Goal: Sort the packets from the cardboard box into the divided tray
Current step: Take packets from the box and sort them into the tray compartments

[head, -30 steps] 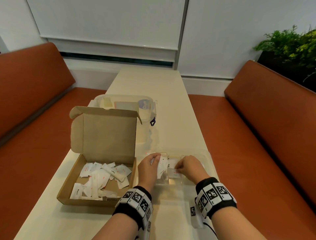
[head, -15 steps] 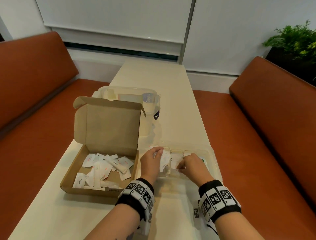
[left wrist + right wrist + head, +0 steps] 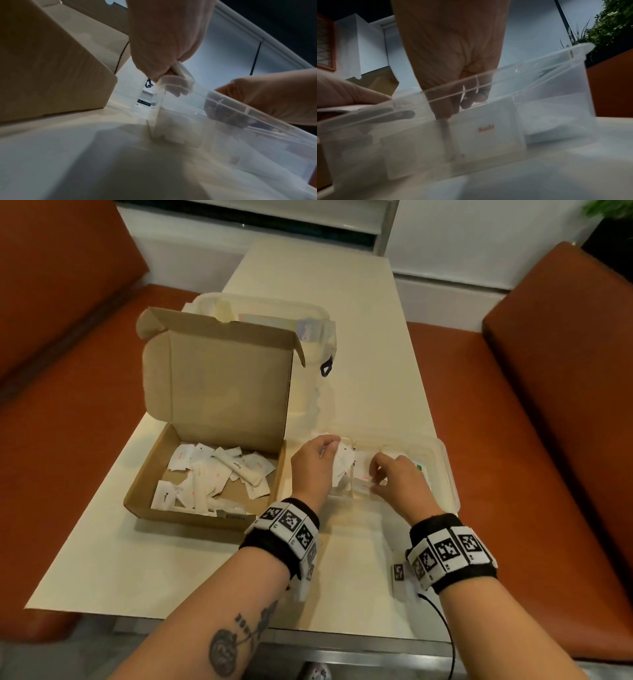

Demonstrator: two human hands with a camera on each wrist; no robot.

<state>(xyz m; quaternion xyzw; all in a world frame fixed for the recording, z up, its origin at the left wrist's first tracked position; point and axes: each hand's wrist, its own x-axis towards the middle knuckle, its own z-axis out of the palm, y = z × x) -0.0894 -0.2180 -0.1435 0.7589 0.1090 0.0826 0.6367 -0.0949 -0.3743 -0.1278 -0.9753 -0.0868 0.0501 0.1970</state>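
Note:
An open cardboard box (image 3: 145,491) at the left holds several white packets (image 3: 219,474). Just right of it lies the clear divided tray (image 3: 445,474). My left hand (image 3: 330,448) hovers over the tray's left end and grips a small bunch of white packets (image 3: 343,463), also seen as a white edge between its curled fingers (image 3: 181,70). My right hand (image 3: 375,474) reaches into the tray's middle compartment. Its fingertips (image 3: 443,115) pinch the top of a white packet (image 3: 486,129) printed "Salt", which stands on edge inside the tray wall (image 3: 539,63).
A clear lidded plastic container (image 3: 267,309) stands behind the box's raised lid (image 3: 219,385). Orange bench seats (image 3: 513,440) flank the narrow cream table (image 3: 171,559), whose near edge is close below my wrists. A plant (image 3: 607,27) sits at the far right.
The head view has tipped down and closer. Both hands stay over the tray; the left has edged toward the far rim, and the right keeps working at the packet in the middle compartment.

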